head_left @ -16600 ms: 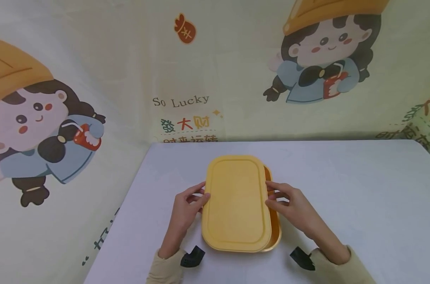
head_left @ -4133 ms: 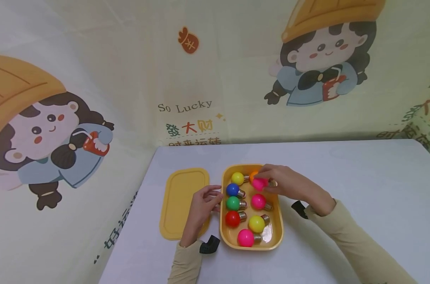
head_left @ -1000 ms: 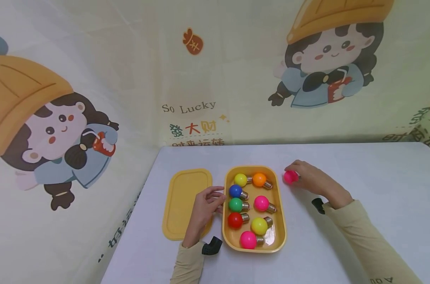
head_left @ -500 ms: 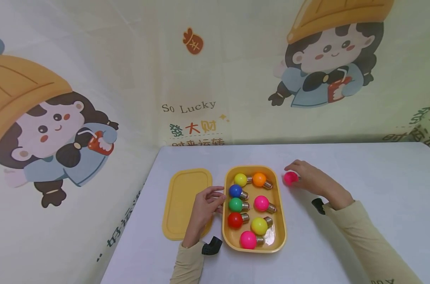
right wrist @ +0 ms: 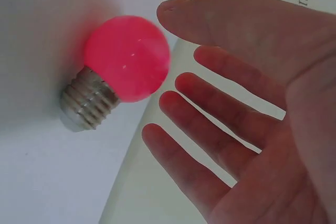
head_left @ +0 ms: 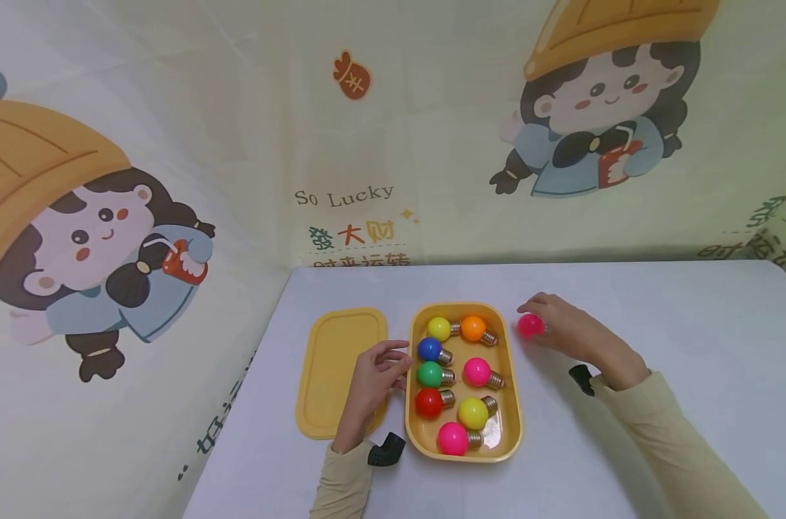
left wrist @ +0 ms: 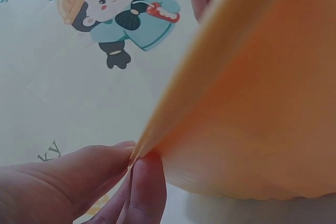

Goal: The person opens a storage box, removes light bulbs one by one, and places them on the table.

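A yellow plastic box (head_left: 517, 404) holds several coloured toy light bulbs with silver screw bases, including an orange one (head_left: 474, 329) and a blue one (head_left: 429, 349). At its left rim is my left hand (head_left: 373, 378); in the left wrist view thumb and fingers pinch a thin yellow edge (left wrist: 163, 114). Right of the box, one pink bulb (head_left: 530, 326) lies on the table, tilted onto its round side and base. My right hand (head_left: 564, 328) is beside this bulb. Seen from the right wrist, its fingers (right wrist: 210, 124) are spread and apart from the bulb.
The yellow lid (head_left: 331, 375) lies flat on the white table (head_left: 665, 324), left of the box and partly under the left forearm in view. A printed cloth (head_left: 444, 144) hangs behind the table and down its left side.
Earlier both hands held the lid over the box; it now lies to the left. The right hand has carried a pink bulb out of the box onto the table and let it go.
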### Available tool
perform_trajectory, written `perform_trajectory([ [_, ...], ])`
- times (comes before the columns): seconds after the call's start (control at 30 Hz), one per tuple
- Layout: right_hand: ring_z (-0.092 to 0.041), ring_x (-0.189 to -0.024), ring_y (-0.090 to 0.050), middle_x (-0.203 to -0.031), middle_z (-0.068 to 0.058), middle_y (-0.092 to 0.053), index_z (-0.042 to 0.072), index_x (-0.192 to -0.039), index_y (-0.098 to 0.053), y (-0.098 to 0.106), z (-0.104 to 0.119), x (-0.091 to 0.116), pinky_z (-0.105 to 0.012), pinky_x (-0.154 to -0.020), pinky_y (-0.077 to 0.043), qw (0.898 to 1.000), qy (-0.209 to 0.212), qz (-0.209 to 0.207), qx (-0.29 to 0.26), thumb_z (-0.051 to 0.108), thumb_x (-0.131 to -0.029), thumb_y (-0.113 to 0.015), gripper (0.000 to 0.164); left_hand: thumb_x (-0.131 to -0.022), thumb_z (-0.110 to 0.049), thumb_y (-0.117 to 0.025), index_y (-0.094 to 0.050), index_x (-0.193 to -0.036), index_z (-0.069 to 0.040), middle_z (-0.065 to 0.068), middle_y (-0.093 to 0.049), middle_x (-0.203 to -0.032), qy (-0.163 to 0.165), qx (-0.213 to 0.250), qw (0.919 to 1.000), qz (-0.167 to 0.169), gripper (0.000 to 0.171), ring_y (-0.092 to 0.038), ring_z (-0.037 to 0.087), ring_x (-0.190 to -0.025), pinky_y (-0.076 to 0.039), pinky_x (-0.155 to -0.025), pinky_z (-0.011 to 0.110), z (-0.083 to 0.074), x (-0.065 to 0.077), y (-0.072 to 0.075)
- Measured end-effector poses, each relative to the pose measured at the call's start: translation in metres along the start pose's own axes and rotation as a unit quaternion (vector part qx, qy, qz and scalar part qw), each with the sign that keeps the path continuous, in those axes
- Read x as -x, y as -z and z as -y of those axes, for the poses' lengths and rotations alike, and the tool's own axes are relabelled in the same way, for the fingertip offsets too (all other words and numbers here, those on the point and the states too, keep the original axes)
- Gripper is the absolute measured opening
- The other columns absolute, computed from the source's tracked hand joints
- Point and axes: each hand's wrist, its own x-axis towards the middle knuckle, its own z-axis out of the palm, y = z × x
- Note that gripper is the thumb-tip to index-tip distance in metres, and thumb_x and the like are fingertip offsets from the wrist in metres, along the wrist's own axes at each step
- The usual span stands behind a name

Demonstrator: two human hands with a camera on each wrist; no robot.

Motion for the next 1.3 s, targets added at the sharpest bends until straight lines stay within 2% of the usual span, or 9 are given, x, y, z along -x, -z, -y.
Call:
perform_trajectory([
  [0.27,-0.039,-0.111,-0.057,-0.122,-0.022,-0.060,-0.001,-0.124,-0.063,0.001,0.017,0.008,-0.050,-0.085,-0.058,1.000,0.021,-0.011,0.003,0.009,-0.082,-0.079,0.046,-0.092,-0.019,-0.072,-0.065,-0.125,-0.009,0.013,-0.068,-0.107,0.001,-0.004,1.0000,-0.003,0.036,-0.069,0.018,-0.081,-0.061,-0.068,0.027,-0.001,0.000,0.002],
  [0.47,-0.034,-0.107,-0.060,-0.121,-0.019,-0.061,0.001,-0.125,-0.063,-0.003,0.027,0.013,-0.046,-0.083,-0.059,0.999,0.040,-0.013,-0.004,0.014,-0.084,-0.079,0.046,-0.093,-0.017,-0.071,-0.063,-0.128,-0.007,0.015,-0.068,-0.108,0.008,-0.001,1.0000,-0.004,0.037,-0.068,0.016,-0.080,-0.060,-0.068,0.027,-0.002,0.000,0.002],
  [0.63,-0.033,-0.108,-0.061,-0.124,-0.018,-0.060,0.003,-0.127,-0.062,-0.005,0.038,0.016,-0.046,-0.086,-0.058,0.999,0.038,-0.008,-0.010,0.019,-0.084,-0.080,0.049,-0.094,-0.010,-0.068,-0.063,-0.127,-0.002,0.017,-0.068,-0.108,0.010,-0.001,0.9999,0.002,0.035,-0.069,0.019,-0.082,-0.061,-0.070,0.031,-0.016,0.006,0.001],
  [0.8,-0.033,-0.111,-0.060,-0.124,-0.016,-0.060,0.002,-0.125,-0.063,-0.007,0.049,0.019,-0.047,-0.088,-0.058,0.997,0.072,-0.028,0.002,0.017,-0.083,-0.081,0.049,-0.094,-0.009,-0.068,-0.062,-0.126,0.001,0.018,-0.068,-0.107,0.000,0.001,1.0000,0.003,0.034,-0.069,0.021,-0.082,-0.061,-0.069,0.029,-0.031,0.015,0.000],
  [0.93,-0.033,-0.112,-0.059,-0.125,-0.015,-0.060,0.002,-0.125,-0.063,-0.010,0.056,0.021,-0.044,-0.086,-0.059,0.996,0.088,-0.024,0.005,0.015,-0.082,-0.081,0.049,-0.094,-0.009,-0.068,-0.062,-0.126,0.001,0.019,-0.069,-0.106,-0.009,0.001,1.0000,0.002,0.034,-0.069,0.022,-0.081,-0.061,-0.067,0.029,-0.030,0.014,0.000],
  [1.1,-0.030,-0.115,-0.059,-0.125,-0.012,-0.060,0.005,-0.125,-0.064,-0.014,0.063,0.021,-0.040,-0.086,-0.059,0.995,0.095,-0.007,0.006,0.015,-0.081,-0.082,0.049,-0.094,-0.009,-0.067,-0.062,-0.126,0.001,0.020,-0.068,-0.107,0.004,-0.002,1.0000,0.007,0.034,-0.070,0.023,-0.081,-0.062,-0.073,0.035,-0.034,0.015,0.000],
  [1.3,-0.031,-0.114,-0.059,-0.125,-0.012,-0.061,0.003,-0.126,-0.064,-0.018,0.066,0.022,-0.041,-0.087,-0.058,0.992,0.123,-0.020,0.027,0.014,-0.081,-0.082,0.050,-0.094,-0.008,-0.067,-0.062,-0.126,0.001,0.020,-0.069,-0.107,0.004,0.002,1.0000,0.007,0.033,-0.069,0.019,-0.077,-0.062,-0.072,0.034,-0.034,0.016,-0.001],
])
